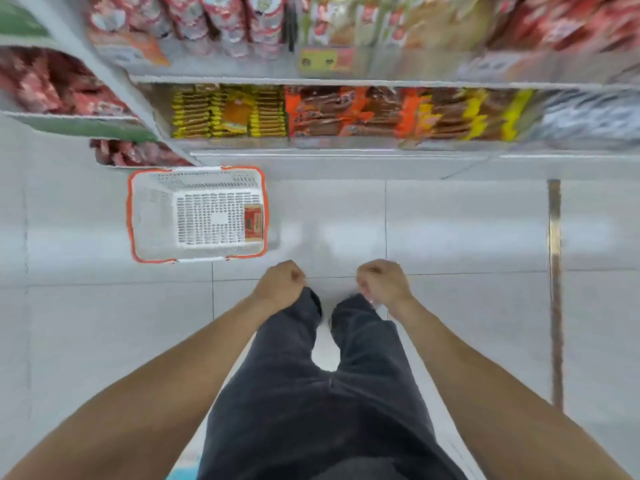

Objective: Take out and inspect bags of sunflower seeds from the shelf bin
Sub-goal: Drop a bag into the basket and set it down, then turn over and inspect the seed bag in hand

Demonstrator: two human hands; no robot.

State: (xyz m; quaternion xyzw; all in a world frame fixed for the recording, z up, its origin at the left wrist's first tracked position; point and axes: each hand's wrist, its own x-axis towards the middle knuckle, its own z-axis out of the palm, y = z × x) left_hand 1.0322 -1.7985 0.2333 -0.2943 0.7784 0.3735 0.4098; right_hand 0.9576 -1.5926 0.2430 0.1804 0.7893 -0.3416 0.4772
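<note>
My left hand (pixel 280 282) and my right hand (pixel 382 282) are both curled into fists in front of me, above my dark trouser legs (pixel 311 393). Neither hand visibly holds a bag. The shelf (pixel 346 152) ahead is blurred. Its lower level holds yellow-and-brown packs (pixel 228 110) on the left and orange-and-brown snack bags (pixel 349 110) to their right. Red-and-white bags (pixel 225 19) fill the level above. I cannot tell which of these bags are the sunflower seeds. Both hands are well short of the shelf.
A white basket with an orange rim (pixel 130 216) stands on the tiled floor to my left, with one red-orange pack (pixel 253 224) inside. A second shelf unit with red bags (pixel 52 84) sits at the far left. A metal strip (pixel 555 289) runs along the floor on the right.
</note>
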